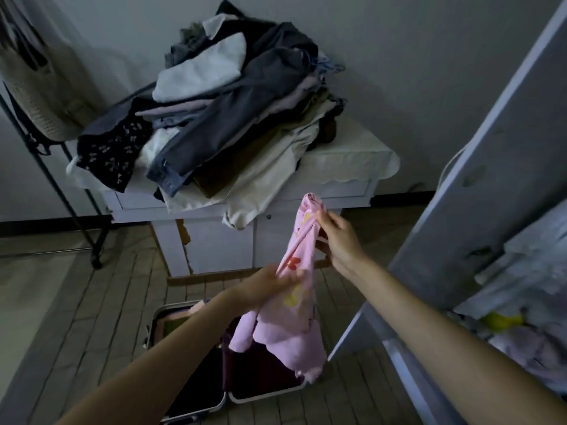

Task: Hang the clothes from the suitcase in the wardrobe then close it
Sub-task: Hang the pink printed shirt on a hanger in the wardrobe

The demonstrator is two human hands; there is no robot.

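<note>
Beyond the open grey hard-shell suitcase (214, 378) on the tiled floor stands the white tabletop (352, 157), heaped with a pile of dark and pale folded clothes (233, 118), and the pale grey wardrobe door (491, 167) stands open to its right. Above the suitcase you hold a pink flower-printed cotton garment (294, 302). Your right hand (337, 240) pinches its top and your left hand (270, 286) grips its middle, fingers curled on the cloth.

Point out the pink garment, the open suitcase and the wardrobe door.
pink garment (294, 305): head view, on the printed cloth between the two hands.
open suitcase (264, 375): head view, on the dark clothes in its right half.
wardrobe door (478, 185): head view, on the middle of its pale panel.
</note>
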